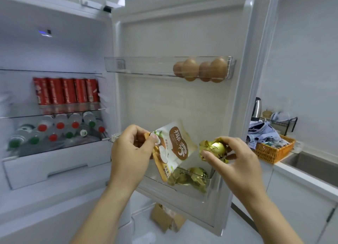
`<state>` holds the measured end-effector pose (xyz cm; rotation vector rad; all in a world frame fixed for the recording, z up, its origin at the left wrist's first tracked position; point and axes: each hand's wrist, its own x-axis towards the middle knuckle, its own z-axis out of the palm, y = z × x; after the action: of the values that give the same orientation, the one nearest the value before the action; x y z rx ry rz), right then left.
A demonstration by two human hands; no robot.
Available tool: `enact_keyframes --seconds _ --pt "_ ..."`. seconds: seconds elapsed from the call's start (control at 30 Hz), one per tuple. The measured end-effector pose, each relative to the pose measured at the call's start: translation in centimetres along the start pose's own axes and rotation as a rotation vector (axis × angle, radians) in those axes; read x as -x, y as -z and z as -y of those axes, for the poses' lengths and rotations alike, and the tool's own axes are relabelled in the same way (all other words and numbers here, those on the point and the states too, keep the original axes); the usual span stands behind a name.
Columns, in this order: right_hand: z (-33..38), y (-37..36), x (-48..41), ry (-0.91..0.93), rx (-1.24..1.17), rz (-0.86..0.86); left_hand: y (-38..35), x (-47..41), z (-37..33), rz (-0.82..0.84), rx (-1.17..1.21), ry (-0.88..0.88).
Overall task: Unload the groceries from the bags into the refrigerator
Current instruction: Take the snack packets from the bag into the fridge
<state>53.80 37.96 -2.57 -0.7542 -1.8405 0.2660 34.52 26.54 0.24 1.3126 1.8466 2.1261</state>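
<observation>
Right hand around gold-foil ball

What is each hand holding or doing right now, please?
Left hand: pinching a white-and-brown coconut-print snack pouch at its top corner.
Right hand: gripping a round gold-foil-wrapped ball.

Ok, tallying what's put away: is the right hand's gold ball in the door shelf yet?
Out: the right hand holds the gold ball above the lower door shelf, where other gold balls lie.
</observation>
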Motion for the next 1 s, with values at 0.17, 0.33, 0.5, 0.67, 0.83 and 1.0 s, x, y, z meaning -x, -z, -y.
enact_keyframes --seconds 0.17,0.33,0.5,0.67,0.83,1.0 --pt "-0.4 -2.0 -1.2 -0.074 0.069 0.053 0.1 -2.2 2.1 -0.020 -0.012 0.014" --pt "-0.1 -4.7 -1.9 -0.276 0.258 0.115 0.2 -4.6 3.9 0.014 -0.031 0.012" --pt "0.9 -6.7 -2.5 -0.352 0.500 0.252 0.2 -6.6 5.8 -0.003 -0.037 0.002" --pt "0.7 -8.6 -1.6 -0.448 0.515 0.307 1.0 -8.3 7.2 0.019 -0.092 -0.002" --pt "0.9 -9.2 -1.5 -0.507 0.578 0.337 1.5 -8.3 8.8 0.045 -0.106 0.036" --pt "1.4 -9.3 -2.2 -0.540 0.574 0.405 2.1 -8.2 9.4 0.083 -0.044 0.064"
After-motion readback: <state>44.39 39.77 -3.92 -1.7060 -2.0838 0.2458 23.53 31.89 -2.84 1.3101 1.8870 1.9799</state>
